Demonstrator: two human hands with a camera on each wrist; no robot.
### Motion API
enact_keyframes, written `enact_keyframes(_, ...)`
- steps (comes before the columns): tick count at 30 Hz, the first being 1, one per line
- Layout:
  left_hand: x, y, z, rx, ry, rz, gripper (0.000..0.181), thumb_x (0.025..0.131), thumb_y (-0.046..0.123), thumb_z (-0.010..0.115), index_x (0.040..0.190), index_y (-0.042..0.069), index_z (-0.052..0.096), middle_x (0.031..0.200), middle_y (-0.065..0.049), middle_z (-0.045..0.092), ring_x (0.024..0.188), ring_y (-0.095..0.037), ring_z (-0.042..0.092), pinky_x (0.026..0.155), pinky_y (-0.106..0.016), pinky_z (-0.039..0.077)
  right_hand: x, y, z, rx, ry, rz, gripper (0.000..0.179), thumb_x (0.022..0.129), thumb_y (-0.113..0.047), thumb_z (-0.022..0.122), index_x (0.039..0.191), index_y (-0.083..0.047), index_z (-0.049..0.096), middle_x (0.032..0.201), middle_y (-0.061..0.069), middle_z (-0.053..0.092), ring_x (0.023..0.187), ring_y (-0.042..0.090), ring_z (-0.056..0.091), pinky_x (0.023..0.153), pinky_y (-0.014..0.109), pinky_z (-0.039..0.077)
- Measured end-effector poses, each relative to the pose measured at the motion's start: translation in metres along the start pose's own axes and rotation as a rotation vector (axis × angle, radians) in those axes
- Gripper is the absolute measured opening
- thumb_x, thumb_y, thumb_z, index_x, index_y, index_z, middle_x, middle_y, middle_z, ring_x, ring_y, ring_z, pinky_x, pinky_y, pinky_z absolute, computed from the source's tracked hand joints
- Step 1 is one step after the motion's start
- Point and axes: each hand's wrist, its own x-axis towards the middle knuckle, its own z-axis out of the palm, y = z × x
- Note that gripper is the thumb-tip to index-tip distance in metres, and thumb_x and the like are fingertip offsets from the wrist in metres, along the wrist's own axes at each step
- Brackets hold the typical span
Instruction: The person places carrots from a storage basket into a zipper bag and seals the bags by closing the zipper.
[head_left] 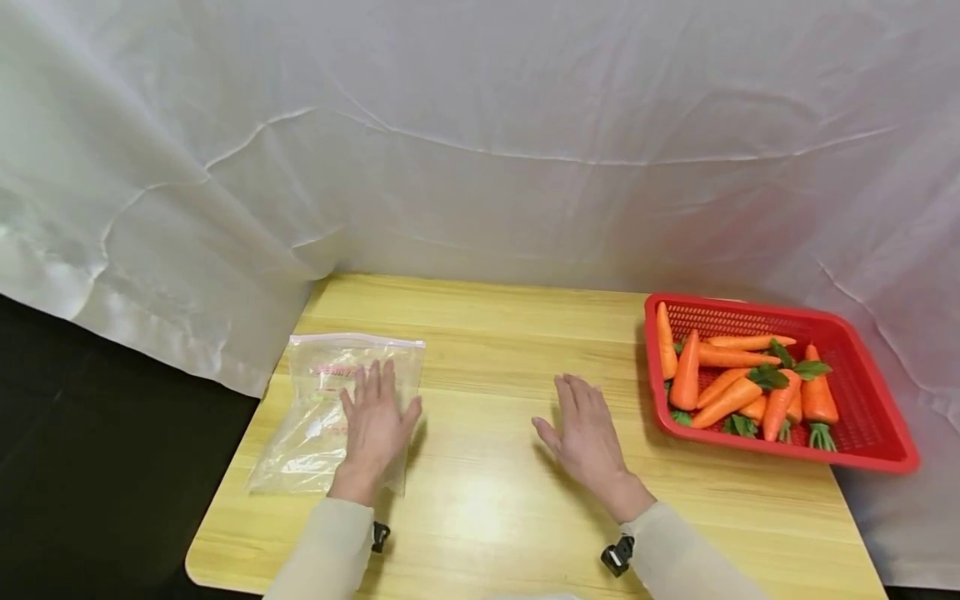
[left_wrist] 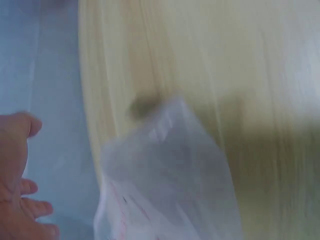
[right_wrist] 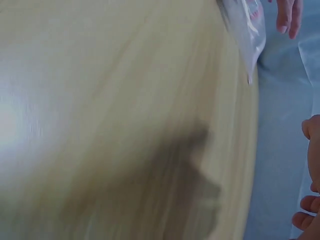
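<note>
A clear zip-top plastic bag (head_left: 315,454) with pink print lies flat on the left part of the table, its zip edge toward the back. Over the bag's right side is my left hand (head_left: 373,425), fingers spread and straight; I cannot tell whether it touches the plastic. My right hand (head_left: 588,437) is held above the bare wood right of the middle, fingers extended and holding nothing. To its right stands a red plastic basket (head_left: 870,417) with several carrots (head_left: 726,404), some with green leafy tops. In the left wrist view the bag (left_wrist: 170,175) looks blurred beside the hand.
The light wooden table (head_left: 480,333) has a rounded front left corner. A pale grey cloth curtain (head_left: 480,192) hangs behind it and at both sides. Dark floor (head_left: 97,450) lies to the left. The basket reaches the table's right edge.
</note>
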Motion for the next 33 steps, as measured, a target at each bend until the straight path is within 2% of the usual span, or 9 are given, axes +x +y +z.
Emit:
enact_keyframes(3, 0.003, -0.016, -0.004, 0.009, 0.019, -0.083, 0.087, 0.104, 0.047, 0.056, 0.166, 0.0, 0.018, 0.172, -0.03, 0.013, 0.16, -0.052, 0.002, 0.12, -0.079, -0.001, 0.001, -0.008, 0.008, 0.033, -0.026, 0.001, 0.076, 0.097, -0.041, 0.07, 0.15, 0.007, 0.045, 0.147, 0.029, 0.053, 0.139, 0.047, 0.049, 0.12, 0.065, 0.034)
enact_keyframes(8, 0.007, -0.034, 0.0, 0.059, 0.024, -0.154, 0.091, 0.103, 0.052, 0.057, 0.165, -0.002, 0.018, 0.171, -0.034, 0.008, 0.159, -0.055, -0.003, 0.114, -0.085, -0.005, 0.002, -0.015, 0.02, 0.048, -0.068, 0.005, 0.074, 0.098, -0.041, 0.071, 0.15, 0.005, 0.047, 0.148, 0.027, 0.053, 0.14, 0.045, 0.049, 0.12, 0.063, 0.035)
enact_keyframes(12, 0.009, -0.046, 0.006, 0.107, -0.007, -0.199, 0.095, 0.104, 0.056, 0.054, 0.166, -0.004, 0.013, 0.169, -0.037, 0.003, 0.156, -0.06, -0.008, 0.11, -0.087, -0.009, 0.0, -0.018, 0.027, 0.048, -0.117, 0.012, 0.074, 0.098, -0.042, 0.07, 0.151, 0.004, 0.046, 0.15, 0.025, 0.052, 0.142, 0.043, 0.048, 0.122, 0.059, 0.034)
enact_keyframes(16, 0.013, -0.051, 0.01, 0.127, -0.066, -0.223, 0.102, 0.102, 0.063, 0.053, 0.166, -0.002, 0.008, 0.169, -0.036, -0.006, 0.155, -0.06, -0.013, 0.109, -0.087, -0.011, -0.002, -0.018, 0.032, 0.029, -0.147, 0.017, 0.075, 0.1, -0.043, 0.069, 0.152, 0.005, 0.045, 0.152, 0.025, 0.05, 0.142, 0.043, 0.047, 0.122, 0.057, 0.035)
enact_keyframes(21, 0.018, -0.051, 0.019, 0.132, -0.143, -0.206, 0.108, 0.099, 0.072, 0.05, 0.167, 0.0, 0.006, 0.169, -0.034, -0.01, 0.154, -0.059, -0.017, 0.109, -0.087, -0.011, -0.006, -0.014, 0.036, 0.027, -0.179, 0.044, 0.076, 0.101, -0.044, 0.067, 0.153, 0.006, 0.044, 0.153, 0.026, 0.049, 0.144, 0.043, 0.046, 0.123, 0.055, 0.034)
enact_keyframes(25, 0.022, -0.044, 0.027, 0.134, -0.158, -0.162, 0.109, 0.098, 0.075, 0.049, 0.167, 0.001, 0.009, 0.17, -0.034, -0.006, 0.155, -0.059, -0.015, 0.11, -0.087, -0.008, -0.009, -0.009, 0.039, 0.037, -0.212, 0.081, 0.078, 0.102, -0.046, 0.065, 0.155, 0.006, 0.042, 0.155, 0.027, 0.047, 0.147, 0.043, 0.043, 0.125, 0.054, 0.031)
enact_keyframes(29, 0.026, -0.03, 0.035, 0.151, -0.159, -0.104, 0.108, 0.096, 0.077, 0.049, 0.167, 0.002, 0.015, 0.171, -0.034, -0.001, 0.156, -0.058, -0.01, 0.111, -0.087, -0.003, -0.013, -0.004, 0.041, 0.046, -0.236, 0.119, 0.078, 0.103, -0.047, 0.064, 0.156, 0.006, 0.04, 0.157, 0.026, 0.046, 0.148, 0.043, 0.041, 0.126, 0.054, 0.029)
enact_keyframes(33, 0.029, -0.013, 0.041, 0.153, -0.173, -0.039, 0.107, 0.095, 0.077, 0.051, 0.168, 0.005, 0.019, 0.172, -0.032, 0.002, 0.157, -0.056, -0.007, 0.113, -0.085, -0.001, -0.016, -0.001, 0.043, 0.058, -0.229, 0.135, 0.078, 0.102, -0.046, 0.064, 0.156, 0.005, 0.04, 0.156, 0.027, 0.045, 0.147, 0.044, 0.042, 0.124, 0.056, 0.032)
